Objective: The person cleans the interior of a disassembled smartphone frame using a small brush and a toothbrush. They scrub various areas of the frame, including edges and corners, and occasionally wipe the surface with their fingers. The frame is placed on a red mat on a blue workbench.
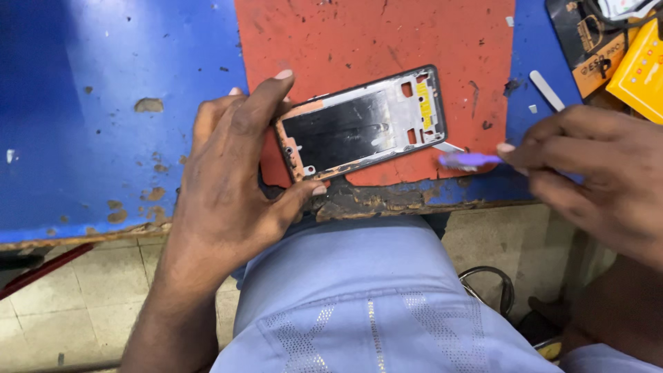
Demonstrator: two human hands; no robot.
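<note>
packages and labels, top right corner only

there's a yellow package (641, 72) at the far right edge of the table (103, 103), flat and rectangular, tilted, with a row of small coloured dots on it. just left of it, partly tucked under, sits a black and orange package (599, 59), also tilted. a small yellow label (423, 103) sits inside the phone frame (359, 128). no screens or signs.

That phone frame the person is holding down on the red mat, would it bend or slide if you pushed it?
The phone frame looks thin and hollowed with cut-outs, so it is probably light and might flex if twisted. It lies flat, so it should slide rather than roll; the left hand pinning its end suggests this. The right hand holds a purple-handled tool near its corner.
</note>
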